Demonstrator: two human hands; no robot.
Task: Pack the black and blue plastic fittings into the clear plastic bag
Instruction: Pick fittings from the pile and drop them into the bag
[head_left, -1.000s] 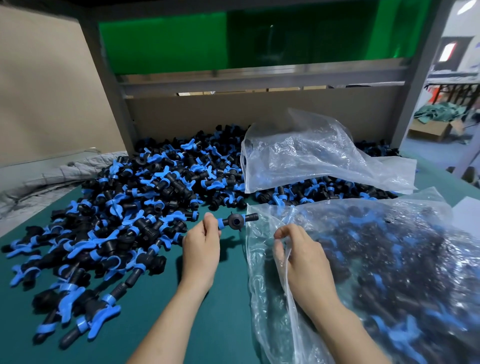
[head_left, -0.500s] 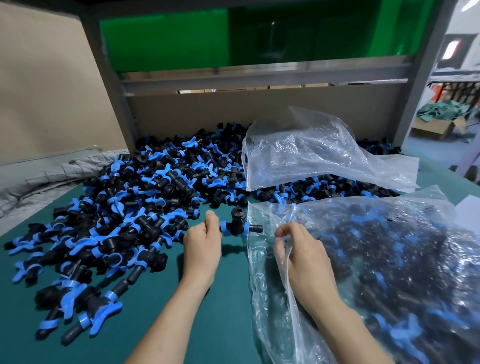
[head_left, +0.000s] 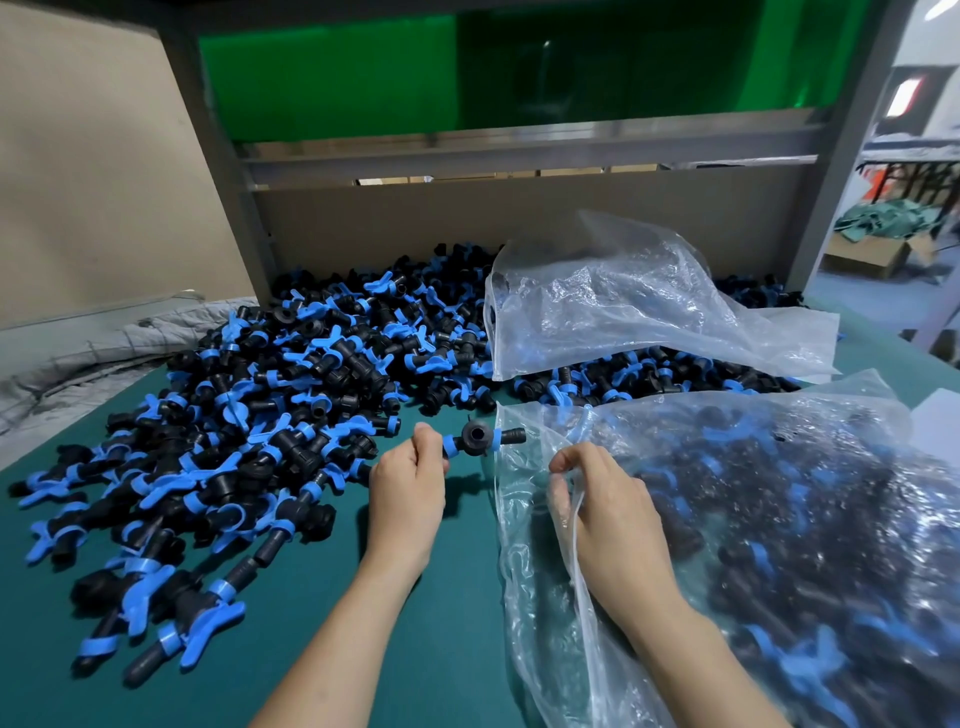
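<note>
The black and blue plastic tee fitting (head_left: 480, 439) is held just ahead of the left hand (head_left: 410, 493), pinched by one end between thumb and curled fingers. Its far tip touches the mouth of the clear plastic bag (head_left: 524, 597). The fitting looks light, rigid and smooth. A grip on a barrel end, as here, or on the blue collar should hold it, and it can probably be dropped in without harm.

The right hand (head_left: 608, 514), just right of the fitting, pinches the bag's rim with curled fingers to lift the mouth. The film is thin, limp and slippery, so the opening will sag unless it is held. The bag looks heavy, being already well filled.

Half a second ago the fitting's side branch stood upright. It has since rolled so its round socket faces the camera, and the right hand has barely shifted.

Left of the left hand, a heap of loose black and blue fittings (head_left: 249, 415) covers the green table mat (head_left: 441, 649). Beyond both hands lies a crumpled second clear bag (head_left: 623, 301).
</note>
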